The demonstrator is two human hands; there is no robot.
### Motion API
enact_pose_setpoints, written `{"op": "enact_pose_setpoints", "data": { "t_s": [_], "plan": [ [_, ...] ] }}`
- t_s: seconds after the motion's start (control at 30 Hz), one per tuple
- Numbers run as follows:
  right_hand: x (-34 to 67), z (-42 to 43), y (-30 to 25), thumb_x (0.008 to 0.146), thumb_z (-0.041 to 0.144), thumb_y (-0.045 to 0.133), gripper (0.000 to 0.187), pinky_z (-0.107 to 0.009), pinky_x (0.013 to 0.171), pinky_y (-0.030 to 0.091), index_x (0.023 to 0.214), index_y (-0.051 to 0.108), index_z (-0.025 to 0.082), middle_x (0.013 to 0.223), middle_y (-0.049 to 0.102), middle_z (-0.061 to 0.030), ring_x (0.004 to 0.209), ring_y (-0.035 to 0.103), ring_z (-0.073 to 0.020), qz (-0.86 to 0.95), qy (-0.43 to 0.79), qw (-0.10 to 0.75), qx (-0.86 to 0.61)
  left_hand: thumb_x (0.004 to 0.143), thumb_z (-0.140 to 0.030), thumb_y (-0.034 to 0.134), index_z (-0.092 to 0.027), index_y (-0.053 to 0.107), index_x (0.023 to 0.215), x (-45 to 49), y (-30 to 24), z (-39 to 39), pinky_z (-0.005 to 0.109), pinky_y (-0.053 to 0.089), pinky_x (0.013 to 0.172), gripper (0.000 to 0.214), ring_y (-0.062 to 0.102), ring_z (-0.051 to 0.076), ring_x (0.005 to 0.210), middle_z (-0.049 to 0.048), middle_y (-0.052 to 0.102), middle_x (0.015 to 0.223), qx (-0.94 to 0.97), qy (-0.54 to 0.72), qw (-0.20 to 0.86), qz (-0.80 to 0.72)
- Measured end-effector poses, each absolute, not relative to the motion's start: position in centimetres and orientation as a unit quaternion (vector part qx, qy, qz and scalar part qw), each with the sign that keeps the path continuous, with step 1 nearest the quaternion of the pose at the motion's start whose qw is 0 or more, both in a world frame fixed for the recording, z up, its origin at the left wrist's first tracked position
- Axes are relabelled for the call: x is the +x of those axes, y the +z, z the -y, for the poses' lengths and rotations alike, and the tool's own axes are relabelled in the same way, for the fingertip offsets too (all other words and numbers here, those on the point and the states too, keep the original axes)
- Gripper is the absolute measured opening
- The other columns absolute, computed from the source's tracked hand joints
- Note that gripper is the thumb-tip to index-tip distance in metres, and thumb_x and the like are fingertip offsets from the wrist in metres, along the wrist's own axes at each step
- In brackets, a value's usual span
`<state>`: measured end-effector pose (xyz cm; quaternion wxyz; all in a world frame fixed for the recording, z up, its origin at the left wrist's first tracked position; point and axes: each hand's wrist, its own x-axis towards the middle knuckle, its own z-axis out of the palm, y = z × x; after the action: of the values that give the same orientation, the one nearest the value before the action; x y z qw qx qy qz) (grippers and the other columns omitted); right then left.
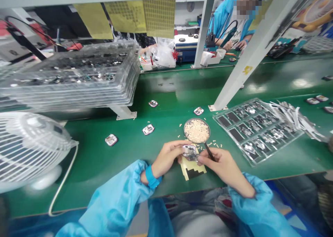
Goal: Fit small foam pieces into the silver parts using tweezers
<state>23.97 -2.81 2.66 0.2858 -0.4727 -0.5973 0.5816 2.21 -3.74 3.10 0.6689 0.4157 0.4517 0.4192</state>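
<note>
My left hand (170,157) is closed around the left edge of a small open device case (190,152), rounded and rim-edged, with electronic parts showing inside. On its right side, the fingertips of my right hand (217,162) meet the lower corner of the case. A dark slender stick-like tool (208,151) lies between that hand's thumb and forefinger, its upper end at the rim of a round dish (185,134). Tiny pale pieces (197,130) fill the dish, and several lie scattered around it. Beneath my hands is a yellowish sheet (185,171) with black strips.
Similar cases (148,129) sit spread over the green bench (166,91). A clear compartment tray (256,162) with parts is at right, beside white strips (299,120). At left are a white fan (33,150) and stacked trays (104,98). A metal post (238,63) rises ahead; a co-worker (223,13) sits beyond.
</note>
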Motion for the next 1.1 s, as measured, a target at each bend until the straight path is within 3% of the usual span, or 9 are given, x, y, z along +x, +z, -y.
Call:
{"op": "enact_pose_setpoints", "data": {
  "t_s": [0.1,0.23,0.33,0.63,0.73,0.9,1.0,1.1],
  "plan": [
    [23.1,2.4,2.4,0.086,0.044,0.070,0.028,-0.023,0.063,0.045,0.077,0.071,0.017,0.072,0.072,-0.0021,0.066,0.061,-0.0130,0.586,0.602,0.283,-0.463,0.079,-0.025,0.066,-0.010,0.069,0.120,2.2,3.1,4.0,0.020,0.044,0.057,0.043,0.060,0.012,0.070,0.0112,0.072,0.105,0.421,0.430,0.664,-0.444],
    [22.8,2.2,2.0,0.086,0.045,0.070,0.031,-0.022,0.065,0.044,0.076,0.072,0.016,0.071,0.071,-0.0018,0.066,0.061,-0.0121,0.571,0.607,0.304,-0.462,0.076,-0.015,0.063,-0.012,0.065,0.125,2.4,3.0,4.3,0.022,0.047,0.067,0.050,0.065,0.019,0.094,0.0113,0.070,0.114,0.441,0.425,0.655,-0.443],
    [22.8,2.1,1.7,0.085,0.046,0.071,0.030,-0.022,0.065,0.045,0.078,0.072,0.016,0.071,0.071,-0.0016,0.067,0.062,-0.0126,0.561,0.608,0.310,-0.469,0.078,-0.016,0.065,-0.011,0.062,0.128,2.6,3.0,4.6,0.027,0.049,0.080,0.050,0.065,0.022,0.102,0.0127,0.069,0.118,0.470,0.420,0.637,-0.445],
    [22.6,2.1,1.5,0.084,0.051,0.071,0.037,-0.024,0.057,0.041,0.076,0.071,0.015,0.067,0.067,-0.0024,0.061,0.056,-0.0128,0.542,0.608,0.323,-0.481,0.082,-0.023,0.070,-0.017,0.063,0.129,2.9,2.6,4.7,0.026,0.046,0.062,0.048,0.059,0.014,0.070,0.0084,0.071,0.107,0.564,0.389,0.515,-0.515],
    [22.5,2.2,1.6,0.084,0.052,0.070,0.038,-0.023,0.051,0.037,0.076,0.070,0.015,0.065,0.065,-0.0022,0.057,0.053,-0.0125,0.534,0.608,0.330,-0.486,0.082,-0.024,0.071,-0.018,0.064,0.129,3.0,2.7,4.7,0.026,0.048,0.064,0.048,0.061,0.015,0.074,0.0082,0.070,0.109,0.563,0.386,0.512,-0.521],
    [22.3,2.1,1.5,0.085,0.052,0.068,0.040,-0.023,0.053,0.038,0.073,0.069,0.015,0.065,0.065,-0.0025,0.057,0.052,-0.0119,0.550,0.593,0.334,-0.484,0.087,-0.026,0.068,-0.022,0.066,0.128,2.9,3.0,4.7,0.030,0.053,0.080,0.041,0.065,0.021,0.096,0.0067,0.067,0.123,0.614,0.384,0.447,-0.525],
    [22.1,2.2,1.3,0.086,0.051,0.067,0.038,-0.024,0.056,0.041,0.074,0.068,0.015,0.068,0.066,-0.0033,0.061,0.055,-0.0129,0.555,0.585,0.338,-0.485,0.089,-0.028,0.067,-0.025,0.067,0.127,2.7,3.0,4.8,0.031,0.053,0.082,0.038,0.066,0.019,0.092,0.0054,0.067,0.124,0.637,0.382,0.416,-0.525],
    [21.9,2.4,1.1,0.083,0.047,0.072,0.032,-0.025,0.062,0.046,0.089,0.066,0.016,0.083,0.069,-0.0050,0.072,0.061,-0.0160,0.564,0.542,0.376,-0.497,0.086,-0.030,0.072,-0.023,0.068,0.127,2.8,2.6,4.8,0.032,0.055,0.081,0.042,0.067,0.020,0.089,0.0067,0.070,0.117,0.575,0.399,0.483,-0.526]
  ]
}}
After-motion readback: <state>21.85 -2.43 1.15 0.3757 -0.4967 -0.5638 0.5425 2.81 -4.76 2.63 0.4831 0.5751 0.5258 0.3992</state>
